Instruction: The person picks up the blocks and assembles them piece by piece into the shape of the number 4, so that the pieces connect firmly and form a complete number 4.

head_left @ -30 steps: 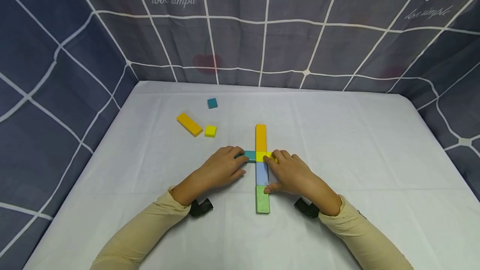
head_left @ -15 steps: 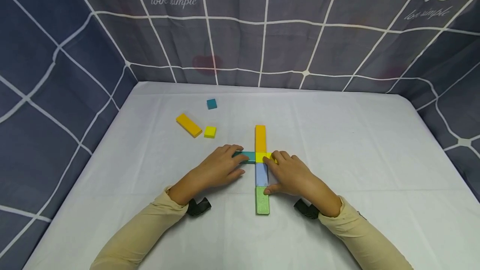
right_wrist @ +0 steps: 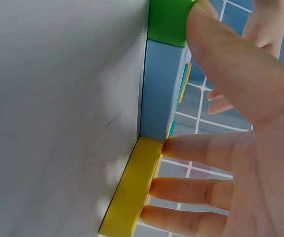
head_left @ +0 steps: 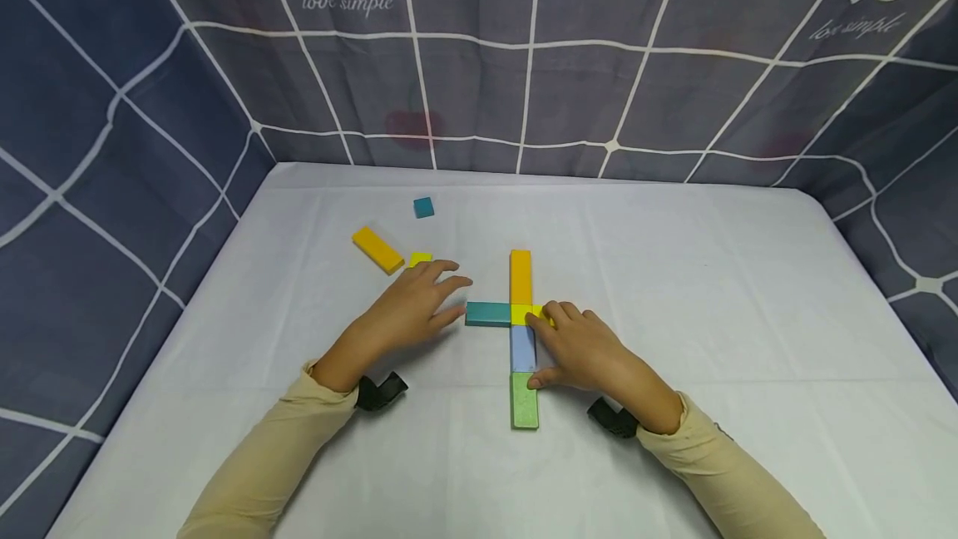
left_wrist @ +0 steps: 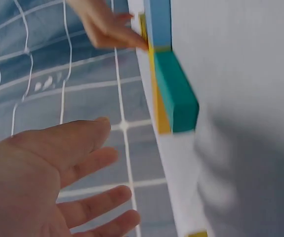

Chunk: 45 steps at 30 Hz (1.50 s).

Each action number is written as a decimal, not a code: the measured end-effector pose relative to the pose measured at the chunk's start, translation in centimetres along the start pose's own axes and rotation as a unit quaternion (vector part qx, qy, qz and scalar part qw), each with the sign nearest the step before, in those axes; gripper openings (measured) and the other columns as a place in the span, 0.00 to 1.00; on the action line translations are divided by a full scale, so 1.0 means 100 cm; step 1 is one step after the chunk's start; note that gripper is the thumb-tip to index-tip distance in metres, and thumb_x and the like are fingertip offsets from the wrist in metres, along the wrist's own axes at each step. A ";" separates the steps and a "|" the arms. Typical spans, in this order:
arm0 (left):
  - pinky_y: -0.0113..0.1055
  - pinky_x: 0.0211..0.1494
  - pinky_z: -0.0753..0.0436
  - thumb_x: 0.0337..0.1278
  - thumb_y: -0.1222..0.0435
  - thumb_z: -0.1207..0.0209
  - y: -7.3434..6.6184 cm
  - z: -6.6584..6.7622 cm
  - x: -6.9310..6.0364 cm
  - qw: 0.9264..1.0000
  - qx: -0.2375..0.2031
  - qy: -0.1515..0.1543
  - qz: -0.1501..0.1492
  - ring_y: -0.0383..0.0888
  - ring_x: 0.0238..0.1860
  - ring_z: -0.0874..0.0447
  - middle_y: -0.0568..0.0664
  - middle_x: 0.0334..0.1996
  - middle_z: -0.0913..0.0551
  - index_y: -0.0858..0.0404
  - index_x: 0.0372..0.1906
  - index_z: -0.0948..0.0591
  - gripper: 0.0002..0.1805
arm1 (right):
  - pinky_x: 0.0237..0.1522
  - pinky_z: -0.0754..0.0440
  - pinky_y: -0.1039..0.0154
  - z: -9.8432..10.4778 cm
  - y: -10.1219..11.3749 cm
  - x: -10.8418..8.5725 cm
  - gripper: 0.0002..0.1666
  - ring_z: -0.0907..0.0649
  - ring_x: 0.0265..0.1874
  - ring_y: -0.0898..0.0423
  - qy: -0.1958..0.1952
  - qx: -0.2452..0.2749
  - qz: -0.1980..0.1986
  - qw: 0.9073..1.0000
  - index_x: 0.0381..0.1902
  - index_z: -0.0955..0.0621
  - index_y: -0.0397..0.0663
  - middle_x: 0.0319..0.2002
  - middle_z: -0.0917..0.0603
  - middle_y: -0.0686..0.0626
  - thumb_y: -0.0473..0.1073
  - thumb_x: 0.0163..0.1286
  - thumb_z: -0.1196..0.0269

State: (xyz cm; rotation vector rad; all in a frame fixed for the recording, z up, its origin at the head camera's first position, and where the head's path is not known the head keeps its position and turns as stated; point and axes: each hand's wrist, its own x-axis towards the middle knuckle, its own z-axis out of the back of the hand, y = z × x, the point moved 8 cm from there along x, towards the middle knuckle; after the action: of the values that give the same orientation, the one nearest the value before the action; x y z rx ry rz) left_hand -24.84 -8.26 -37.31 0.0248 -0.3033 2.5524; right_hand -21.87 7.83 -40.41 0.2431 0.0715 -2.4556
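Teal block point(head_left: 488, 314) lying at nine o'clock of yellow block point(head_left: 518, 314); left hand point(head_left: 404, 313) hanging near, fingers spread, empty; right hand point(head_left: 582, 348) touching yellow block, fingers straight, thumb on six-o'clock green block point(head_left: 525, 406): drag possibly skewing it.

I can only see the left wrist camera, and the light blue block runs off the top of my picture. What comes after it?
Observer: In the head view, a green block touches the end of the light blue block nearest the person.
Child: Is anybody touching the green one?
Observer: Yes, the thumb of the right hand touches it.
Child: Is there a block I can't see at the back of the table?
Observer: Yes, a small dark blue block lies there, apart from the others.
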 end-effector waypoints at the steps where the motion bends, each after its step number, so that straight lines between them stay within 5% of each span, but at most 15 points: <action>1: 0.48 0.61 0.31 0.58 0.54 0.44 0.005 0.003 0.000 1.000 -0.002 -0.005 0.006 0.54 0.58 0.31 0.55 0.59 0.30 0.54 0.60 0.29 0.25 | 0.42 0.27 0.56 0.000 0.000 0.000 0.54 0.30 0.55 0.48 0.001 0.000 -0.001 1.000 0.63 0.32 0.44 0.53 0.30 0.44 0.74 0.46 0.40; 6: 0.47 0.62 0.32 0.57 0.55 0.42 0.024 0.006 0.002 0.999 -0.005 -0.009 0.033 0.55 0.58 0.31 0.58 0.59 0.30 0.58 0.65 0.36 0.32 | 0.42 0.27 0.56 0.001 -0.001 0.000 0.54 0.30 0.54 0.48 0.002 0.001 -0.003 1.000 0.62 0.32 0.44 0.53 0.30 0.44 0.73 0.46 0.39; 20: 0.50 0.67 0.40 0.59 0.53 0.45 0.056 -0.019 -0.003 0.992 0.017 0.073 0.104 0.62 0.65 0.41 0.69 0.66 0.44 0.73 0.65 0.39 0.37 | 0.43 0.26 0.55 0.000 0.002 0.000 0.53 0.30 0.54 0.47 -0.002 -0.001 0.005 1.000 0.62 0.32 0.43 0.52 0.30 0.44 0.73 0.46 0.40; 28: 0.49 0.65 0.36 0.60 0.56 0.46 0.041 -0.017 -0.001 0.991 0.022 0.103 0.086 0.58 0.63 0.35 0.64 0.62 0.34 0.68 0.59 0.29 0.26 | 0.42 0.27 0.56 0.001 0.001 0.000 0.53 0.30 0.54 0.47 -0.004 0.001 0.000 1.000 0.62 0.32 0.44 0.53 0.30 0.44 0.73 0.46 0.40; 38: 0.40 0.47 0.21 0.48 0.62 0.35 0.028 -0.013 0.000 0.996 0.004 0.059 0.063 0.47 0.45 0.20 0.53 0.44 0.20 0.62 0.43 0.16 0.15 | 0.41 0.27 0.55 0.000 0.001 0.000 0.53 0.30 0.54 0.47 -0.010 0.002 0.006 1.000 0.61 0.31 0.43 0.51 0.29 0.44 0.73 0.46 0.39; 45: 0.31 0.34 0.24 0.44 0.63 0.33 0.019 -0.017 0.001 0.997 -0.002 0.067 0.049 0.40 0.30 0.26 0.48 0.34 0.22 0.60 0.41 0.18 0.15 | 0.42 0.27 0.55 0.001 0.001 0.000 0.53 0.30 0.54 0.47 -0.011 0.000 0.005 1.000 0.61 0.31 0.43 0.52 0.29 0.44 0.72 0.46 0.39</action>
State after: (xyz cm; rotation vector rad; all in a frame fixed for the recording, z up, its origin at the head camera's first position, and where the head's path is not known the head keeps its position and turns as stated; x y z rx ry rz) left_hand -25.85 -9.35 -39.32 -0.1657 -0.2645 2.6355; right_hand -21.80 7.74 -40.27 0.2158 0.0600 -2.4475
